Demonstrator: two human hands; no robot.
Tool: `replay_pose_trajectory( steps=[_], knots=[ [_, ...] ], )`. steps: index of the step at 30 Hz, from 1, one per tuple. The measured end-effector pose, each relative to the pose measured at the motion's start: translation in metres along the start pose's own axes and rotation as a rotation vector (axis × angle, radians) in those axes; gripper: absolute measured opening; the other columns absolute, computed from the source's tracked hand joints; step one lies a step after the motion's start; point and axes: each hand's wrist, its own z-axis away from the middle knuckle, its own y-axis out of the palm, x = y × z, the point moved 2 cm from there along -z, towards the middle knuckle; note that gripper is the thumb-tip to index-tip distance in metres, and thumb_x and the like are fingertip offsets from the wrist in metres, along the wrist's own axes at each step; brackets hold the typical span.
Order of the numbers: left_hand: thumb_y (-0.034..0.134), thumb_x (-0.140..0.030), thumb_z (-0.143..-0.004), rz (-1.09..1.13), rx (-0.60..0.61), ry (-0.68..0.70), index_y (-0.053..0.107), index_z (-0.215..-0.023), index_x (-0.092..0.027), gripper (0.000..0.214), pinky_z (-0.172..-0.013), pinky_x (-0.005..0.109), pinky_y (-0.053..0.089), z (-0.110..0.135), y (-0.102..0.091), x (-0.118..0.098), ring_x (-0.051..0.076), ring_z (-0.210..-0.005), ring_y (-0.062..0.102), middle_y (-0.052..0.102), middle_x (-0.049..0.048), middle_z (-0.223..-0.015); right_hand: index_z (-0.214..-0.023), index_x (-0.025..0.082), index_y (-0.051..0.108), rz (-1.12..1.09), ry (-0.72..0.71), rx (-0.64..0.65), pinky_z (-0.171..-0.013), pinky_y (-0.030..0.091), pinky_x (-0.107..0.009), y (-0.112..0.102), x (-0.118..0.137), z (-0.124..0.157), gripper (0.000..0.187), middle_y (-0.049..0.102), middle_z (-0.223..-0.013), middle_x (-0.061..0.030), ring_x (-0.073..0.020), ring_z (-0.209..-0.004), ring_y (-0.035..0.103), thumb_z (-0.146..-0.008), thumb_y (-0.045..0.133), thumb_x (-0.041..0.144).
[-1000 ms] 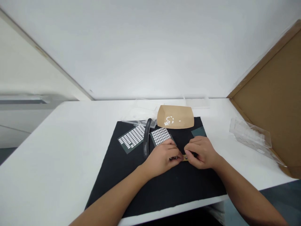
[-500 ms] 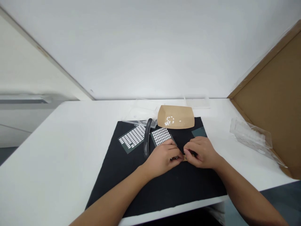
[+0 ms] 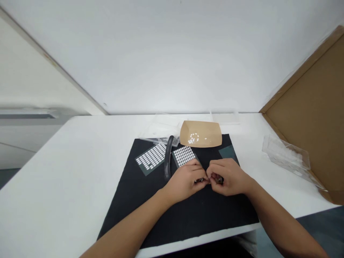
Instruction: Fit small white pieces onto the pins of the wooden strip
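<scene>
Above the black mat [image 3: 193, 218], my left hand [image 3: 188, 179] and my right hand [image 3: 227, 176] meet at the fingertips. Both are closed in a pinch around a small piece, mostly hidden by the fingers, so its kind does not show. Just behind my left hand lies a dark sheet of white oval stickers [image 3: 184, 154], partly covered by the hand. A second sheet of white ovals [image 3: 152, 157] lies further left. Between the two sheets runs a curved black bar [image 3: 168, 159].
Behind the mat's rear edge stands a brown paper tray [image 3: 212, 133] with several small white pieces in it. Clear plastic packaging [image 3: 161, 126] lies to its left. A dark green card [image 3: 228, 153] sits beyond my right hand. On the right are a clear plastic box [image 3: 288, 156] and a large cardboard box [image 3: 311, 107].
My right hand has shifted slightly left, its fingertips now against those of my left hand. The small tan piece seen between them before is now mostly covered. My left hand stays in place.
</scene>
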Motion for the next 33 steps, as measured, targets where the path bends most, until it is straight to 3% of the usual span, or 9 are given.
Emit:
replay_pose_trajectory(
  steps=[5, 18, 33],
  knots=[
    [0.070, -0.021, -0.101, 0.003, -0.003, 0.000, 0.072, -0.090, -0.019, 0.012, -0.083, 0.033, 0.051, 0.000, 0.000, 0.000, 0.019, -0.084, 0.061, 0.074, 0.0028, -0.083, -0.095, 0.024, 0.061, -0.009, 0.016, 0.017, -0.061, 0.035, -0.026, -0.002, 0.001, 0.001, 0.019, 0.058, -0.082, 0.0040, -0.0110, -0.063, 0.050, -0.082, 0.060, 0.011],
    [0.073, -0.019, -0.098, 0.044, -0.013, -0.032, 0.075, -0.097, -0.020, 0.002, -0.081, 0.032, 0.052, 0.001, -0.001, -0.001, 0.020, -0.088, 0.063, 0.078, 0.0030, -0.088, -0.105, 0.025, 0.069, -0.090, 0.164, 0.181, -0.080, 0.050, -0.031, -0.021, -0.008, 0.005, 0.030, 0.069, -0.095, 0.0006, -0.0178, -0.087, 0.065, -0.078, 0.073, 0.014],
    [0.074, -0.022, -0.094, -0.064, 0.057, -0.063, 0.064, -0.092, -0.020, 0.010, -0.079, 0.032, 0.051, 0.002, -0.005, 0.001, 0.020, -0.087, 0.063, 0.073, 0.0032, -0.091, -0.100, 0.023, 0.066, -0.130, 0.040, 0.141, -0.082, 0.051, -0.032, -0.007, 0.001, 0.000, 0.020, 0.071, -0.098, -0.0012, -0.0190, -0.091, 0.065, -0.084, 0.070, 0.012]
  ],
)
